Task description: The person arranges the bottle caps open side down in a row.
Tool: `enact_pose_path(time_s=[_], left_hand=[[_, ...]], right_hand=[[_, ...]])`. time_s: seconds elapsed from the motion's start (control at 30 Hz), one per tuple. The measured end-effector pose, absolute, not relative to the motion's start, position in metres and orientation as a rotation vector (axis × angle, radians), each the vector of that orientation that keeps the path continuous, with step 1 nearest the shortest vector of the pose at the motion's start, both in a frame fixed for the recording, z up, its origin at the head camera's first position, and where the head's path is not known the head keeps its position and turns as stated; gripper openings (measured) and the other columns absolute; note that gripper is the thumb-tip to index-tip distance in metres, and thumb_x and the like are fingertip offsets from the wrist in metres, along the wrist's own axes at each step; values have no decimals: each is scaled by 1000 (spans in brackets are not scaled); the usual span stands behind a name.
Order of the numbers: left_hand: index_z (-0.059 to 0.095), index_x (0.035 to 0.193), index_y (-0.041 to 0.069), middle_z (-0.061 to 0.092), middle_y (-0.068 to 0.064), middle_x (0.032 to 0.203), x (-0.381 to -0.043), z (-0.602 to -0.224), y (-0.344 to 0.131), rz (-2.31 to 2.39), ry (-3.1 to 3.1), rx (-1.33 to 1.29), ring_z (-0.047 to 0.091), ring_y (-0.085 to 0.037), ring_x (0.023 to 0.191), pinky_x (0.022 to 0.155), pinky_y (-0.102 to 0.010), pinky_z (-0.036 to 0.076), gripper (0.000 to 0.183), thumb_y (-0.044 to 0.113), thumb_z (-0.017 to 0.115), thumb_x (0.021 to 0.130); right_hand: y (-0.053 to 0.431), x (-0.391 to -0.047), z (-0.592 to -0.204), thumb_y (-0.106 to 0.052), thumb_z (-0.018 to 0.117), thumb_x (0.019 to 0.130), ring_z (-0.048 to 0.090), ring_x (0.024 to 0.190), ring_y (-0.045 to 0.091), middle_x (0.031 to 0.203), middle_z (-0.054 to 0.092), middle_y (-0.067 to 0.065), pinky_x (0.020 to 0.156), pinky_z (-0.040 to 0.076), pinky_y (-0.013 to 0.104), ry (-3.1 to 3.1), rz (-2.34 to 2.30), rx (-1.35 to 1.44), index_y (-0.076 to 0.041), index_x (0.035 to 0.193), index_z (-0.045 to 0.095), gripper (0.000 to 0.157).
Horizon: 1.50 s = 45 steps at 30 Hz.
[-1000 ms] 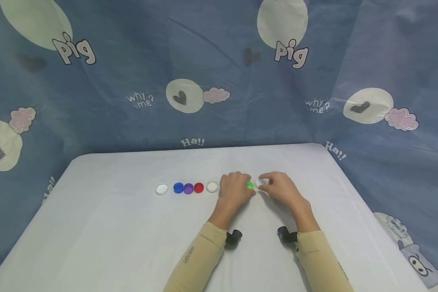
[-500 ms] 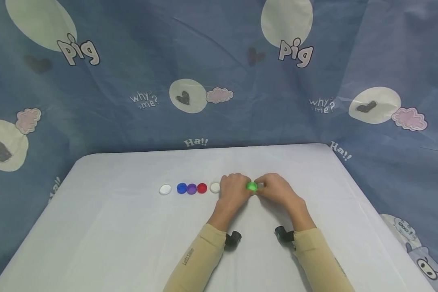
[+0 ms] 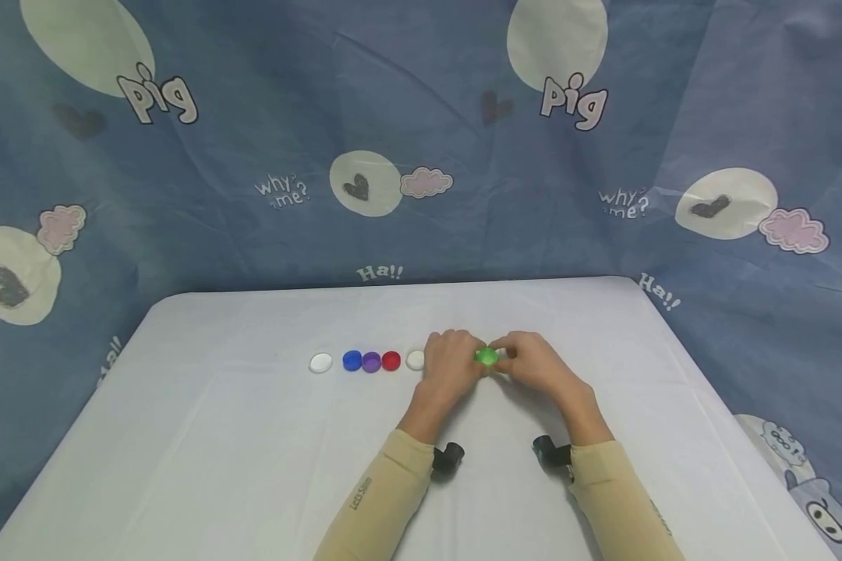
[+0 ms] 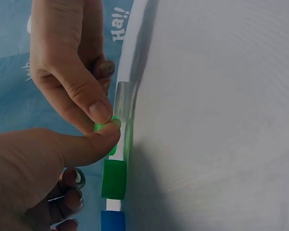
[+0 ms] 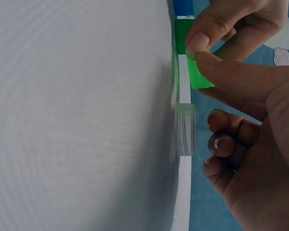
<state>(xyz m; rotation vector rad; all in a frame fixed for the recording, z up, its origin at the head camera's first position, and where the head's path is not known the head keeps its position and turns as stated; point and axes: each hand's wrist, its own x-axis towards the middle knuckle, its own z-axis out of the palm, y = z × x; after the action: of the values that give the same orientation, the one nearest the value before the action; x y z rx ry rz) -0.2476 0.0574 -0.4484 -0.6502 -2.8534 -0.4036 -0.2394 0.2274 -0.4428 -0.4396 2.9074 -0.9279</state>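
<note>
A bright green round lid (image 3: 487,356) is held between my two hands, raised over the white table in the wrist views. My left hand (image 3: 452,362) pinches its left side, thumb at the near edge. From the right, my right hand (image 3: 537,363) pinches the same lid, and the two thumb tips meet on it in the right wrist view. Its other fingers hang curled. Below the left hand stands a darker green cap (image 4: 114,179), with a blue cap (image 4: 113,221) beside it. A clear ribbed round container (image 5: 187,130) sits on the table by the right hand.
Left of my hands runs a row: a white disc (image 3: 320,363), a blue cap (image 3: 352,360), a purple cap (image 3: 371,361), a red cap (image 3: 390,361) and a cream disc (image 3: 415,359). Behind the table (image 3: 252,467) hangs a blue printed cloth (image 3: 217,226).
The right hand has left the clear container and moved left to take hold of the bright green lid, which the left hand held first. The view has shifted slightly.
</note>
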Motion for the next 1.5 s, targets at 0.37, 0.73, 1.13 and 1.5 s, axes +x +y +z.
enact_pose_path(time_s=[0.37, 0.73, 1.13, 1.5], left_hand=[[79, 100, 32, 74, 5, 84, -246, -448, 56, -397, -2849, -689, 58, -14, 70, 66, -33, 38, 22, 39, 80, 80], [78, 108, 34, 74, 4, 86, -246, -444, 52, -379, -2727, -616, 62, -17, 77, 68, -31, 40, 30, 44, 80, 79], [78, 108, 33, 75, 4, 87, -250, -448, 47, -445, -2739, -599, 63, -16, 77, 69, -31, 42, 30, 45, 78, 81], [79, 106, 32, 76, 5, 90, -252, -449, 48, -514, -2798, -618, 67, -17, 81, 71, -34, 47, 29, 48, 75, 83]], right_hand=[[232, -238, -444, -25, 75, 84, 53, 78, 18, 90, 68, 6, 67, 43, 31, 2890, -1045, -371, -11, 102, 76, 23], [239, -237, -439, -34, 64, 93, 66, 96, 22, 102, 75, 5, 86, 52, 41, 2875, -1146, -267, -14, 96, 78, 24], [240, -237, -441, -25, 71, 90, 61, 91, 24, 102, 71, 10, 82, 50, 42, 2916, -1158, -307, -10, 109, 75, 24], [239, -237, -442, -17, 76, 87, 46, 71, 17, 75, 58, 1, 64, 41, 30, 2998, -1140, -429, -8, 105, 77, 20]])
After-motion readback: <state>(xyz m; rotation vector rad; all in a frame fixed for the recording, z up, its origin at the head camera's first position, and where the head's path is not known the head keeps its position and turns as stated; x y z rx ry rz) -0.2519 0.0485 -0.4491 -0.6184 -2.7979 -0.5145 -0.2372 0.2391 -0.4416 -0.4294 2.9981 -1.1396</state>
